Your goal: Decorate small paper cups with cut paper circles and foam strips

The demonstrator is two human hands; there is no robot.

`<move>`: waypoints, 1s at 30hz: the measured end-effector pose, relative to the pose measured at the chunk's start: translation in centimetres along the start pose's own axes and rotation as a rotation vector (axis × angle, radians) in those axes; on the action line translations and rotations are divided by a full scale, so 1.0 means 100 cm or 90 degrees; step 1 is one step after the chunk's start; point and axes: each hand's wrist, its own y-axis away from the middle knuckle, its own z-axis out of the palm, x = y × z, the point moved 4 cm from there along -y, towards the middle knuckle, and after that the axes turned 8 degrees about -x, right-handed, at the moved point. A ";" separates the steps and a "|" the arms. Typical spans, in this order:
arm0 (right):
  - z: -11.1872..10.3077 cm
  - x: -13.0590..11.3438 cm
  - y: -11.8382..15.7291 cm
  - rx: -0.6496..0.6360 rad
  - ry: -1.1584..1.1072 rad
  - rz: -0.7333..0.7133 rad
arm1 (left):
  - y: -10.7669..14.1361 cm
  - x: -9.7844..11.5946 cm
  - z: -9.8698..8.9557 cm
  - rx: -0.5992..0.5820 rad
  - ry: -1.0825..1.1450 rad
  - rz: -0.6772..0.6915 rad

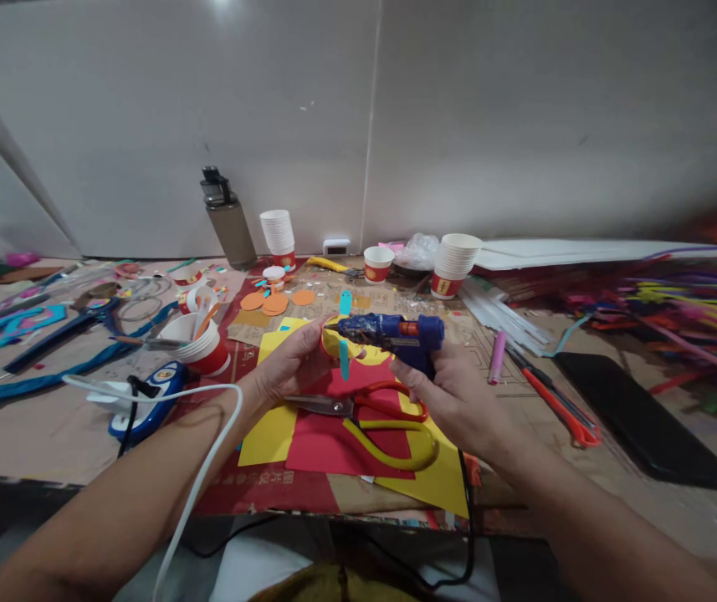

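Note:
My right hand (443,389) grips a dark blue hot glue gun (392,332), its nozzle pointing left. In my left hand (299,359) is a small yellow piece with a teal strip (345,361) crossing it; the nozzle meets or nearly meets this piece, and I cannot tell which. Beneath both hands lie red paper (345,443) and yellow paper (267,439). On the red sheet rest scissors (389,443) with one red and one yellow handle.
Paper cups (457,263) stand at the back near a bottle (229,221). To the left is a power strip (157,401) with a white cable (207,460) passing over my left forearm. A black phone (640,418), glue sticks (502,313) and pipe cleaners (703,318) lie right.

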 end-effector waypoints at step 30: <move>-0.011 0.002 0.005 -0.138 -0.048 0.044 | 0.004 0.010 -0.003 0.116 0.038 0.005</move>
